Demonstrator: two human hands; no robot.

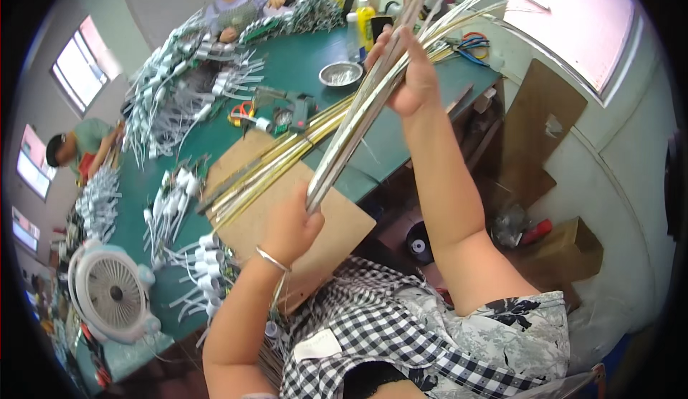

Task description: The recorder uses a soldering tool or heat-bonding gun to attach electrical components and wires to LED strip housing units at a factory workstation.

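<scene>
A bundle of long, thin silvery-white strips point(347, 135) slants up and away in front of me. My left hand point(295, 221) is closed round its near end, a bracelet on the wrist. Farther up, my right hand point(414, 73) grips the same bundle between thumb and fingers, where loose ends fan out. Beneath it, a second bundle of yellow and whitish strips point(276, 166) lies across a brown board point(333, 230) on the green table. Whether the strips are wire or sleeving I cannot tell.
White lamp-holder-like parts with wires point(175, 94) are heaped at left. A fan point(111, 291) stands near left. A metal bowl point(340, 74), a glue gun point(301, 112), bottles point(365, 22) and pliers point(473, 48) lie beyond. Two other people point(240, 12) sit round the green table point(387, 141).
</scene>
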